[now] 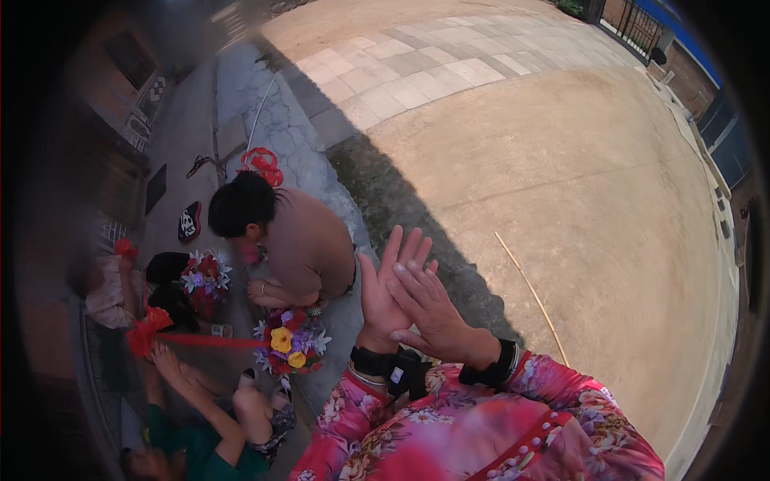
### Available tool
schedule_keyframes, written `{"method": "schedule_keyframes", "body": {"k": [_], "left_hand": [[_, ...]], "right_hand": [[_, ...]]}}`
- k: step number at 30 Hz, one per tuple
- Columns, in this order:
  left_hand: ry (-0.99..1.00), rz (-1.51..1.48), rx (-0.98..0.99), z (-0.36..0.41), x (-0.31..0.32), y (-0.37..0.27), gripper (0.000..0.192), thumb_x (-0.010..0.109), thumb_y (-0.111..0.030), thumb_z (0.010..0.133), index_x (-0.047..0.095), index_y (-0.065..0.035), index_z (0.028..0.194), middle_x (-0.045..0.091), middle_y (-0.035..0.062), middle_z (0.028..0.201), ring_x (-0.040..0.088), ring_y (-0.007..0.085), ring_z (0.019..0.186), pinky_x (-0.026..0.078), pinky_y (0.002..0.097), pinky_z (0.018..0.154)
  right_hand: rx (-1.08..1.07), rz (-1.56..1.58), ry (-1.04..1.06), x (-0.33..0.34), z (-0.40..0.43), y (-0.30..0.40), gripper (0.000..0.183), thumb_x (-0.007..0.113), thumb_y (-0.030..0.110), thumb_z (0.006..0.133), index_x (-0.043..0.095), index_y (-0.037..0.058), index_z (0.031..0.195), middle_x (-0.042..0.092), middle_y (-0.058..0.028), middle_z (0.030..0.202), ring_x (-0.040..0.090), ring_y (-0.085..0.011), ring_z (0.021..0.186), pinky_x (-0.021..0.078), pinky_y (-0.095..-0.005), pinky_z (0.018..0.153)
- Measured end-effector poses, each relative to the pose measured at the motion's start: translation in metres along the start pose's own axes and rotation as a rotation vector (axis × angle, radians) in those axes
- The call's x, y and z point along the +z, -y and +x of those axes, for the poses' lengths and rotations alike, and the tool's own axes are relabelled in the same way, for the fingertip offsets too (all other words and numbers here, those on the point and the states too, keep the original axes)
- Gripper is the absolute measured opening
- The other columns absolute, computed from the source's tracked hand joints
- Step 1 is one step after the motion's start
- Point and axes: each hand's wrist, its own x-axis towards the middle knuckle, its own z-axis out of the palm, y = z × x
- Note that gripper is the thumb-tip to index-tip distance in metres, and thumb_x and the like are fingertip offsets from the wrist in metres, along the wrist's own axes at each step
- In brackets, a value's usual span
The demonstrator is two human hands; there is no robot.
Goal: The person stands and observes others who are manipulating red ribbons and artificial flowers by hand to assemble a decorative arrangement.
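Observation:
My left hand (379, 294) is raised in front of me, its palm turned up into view, thumb out to the side and fingers spread. Across that palm lie the flat fingers of my right hand (436, 312). The two hands touch, and I see nothing held in either. Black straps (502, 364) circle both wrists, below floral pink sleeves (553, 382). To the left of my hands sits an artificial flower bouquet (292, 343) with yellow, red, purple and white blooms. A red ribbon (210, 341) runs from it to a red bow (150, 329).
A person in a brown top (313, 240) crouches close on my left. A person in green (210, 445) reaches toward the bow. Another person (111, 288) holds a red piece. Nearby are a second bouquet (206, 276), red ribbon coils (263, 165) and a thin stick (529, 288).

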Motion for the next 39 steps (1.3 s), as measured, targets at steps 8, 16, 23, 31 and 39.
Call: {"method": "schedule_keyframes", "body": {"k": [8, 16, 23, 31, 39], "left_hand": [[-0.042, 0.022, 0.026, -0.039, -0.014, -0.015, 0.067, 0.017, -0.052, 0.082, 0.02, 0.0005, 0.124, 0.022, 0.0154, 0.129, 0.019, 0.0259, 0.121, 0.017, 0.0365, 0.099], [-0.174, 0.408, -0.068, -0.115, -0.032, -0.028, 0.036, 0.035, -0.014, 0.087, 0.032, 0.0035, 0.118, 0.042, 0.0147, 0.115, 0.043, 0.0206, 0.104, 0.036, 0.03, 0.087], [-0.248, 0.847, 0.168, -0.182, 0.004, -0.064, 0.03, 0.032, -0.009, 0.086, 0.035, 0.0047, 0.113, 0.044, 0.0163, 0.111, 0.044, 0.022, 0.103, 0.034, 0.0312, 0.089], [-0.286, 0.79, 0.24, -0.264, -0.003, -0.087, 0.03, 0.031, -0.009, 0.086, 0.035, 0.0038, 0.113, 0.046, 0.0159, 0.108, 0.043, 0.0221, 0.104, 0.034, 0.0316, 0.089], [-0.427, 0.73, 0.36, -0.357, -0.01, -0.11, 0.029, 0.032, -0.01, 0.086, 0.036, 0.0035, 0.112, 0.047, 0.015, 0.107, 0.044, 0.0214, 0.103, 0.034, 0.0318, 0.088]], "right_hand": [[-0.154, 0.02, 0.14, 0.008, -0.008, 0.004, 0.059, 0.059, 0.02, 0.067, 0.035, 0.0045, 0.119, 0.031, -0.012, 0.124, 0.023, -0.0265, 0.119, 0.0166, -0.0386, 0.098], [-0.26, -0.068, 0.223, 0.026, -0.017, 0.027, 0.038, 0.058, 0.011, 0.063, 0.052, 0.0093, 0.101, 0.043, -0.0039, 0.116, 0.028, -0.0246, 0.117, 0.0165, -0.0475, 0.096], [-0.499, -0.156, 0.185, 0.05, -0.008, 0.076, 0.043, 0.057, 0.012, 0.062, 0.053, 0.017, 0.104, 0.041, 0.002, 0.118, 0.025, -0.0256, 0.119, 0.0137, -0.0487, 0.096], [-0.637, -0.238, 0.264, 0.081, -0.013, 0.14, 0.042, 0.052, 0.016, 0.064, 0.052, 0.0199, 0.106, 0.034, 0.0046, 0.124, 0.022, -0.028, 0.12, 0.0119, -0.0498, 0.097], [-0.789, -0.174, 0.393, 0.135, -0.014, 0.21, 0.044, 0.051, 0.018, 0.065, 0.05, 0.0211, 0.109, 0.034, 0.0044, 0.124, 0.021, -0.0283, 0.12, 0.012, -0.0495, 0.097]]}}
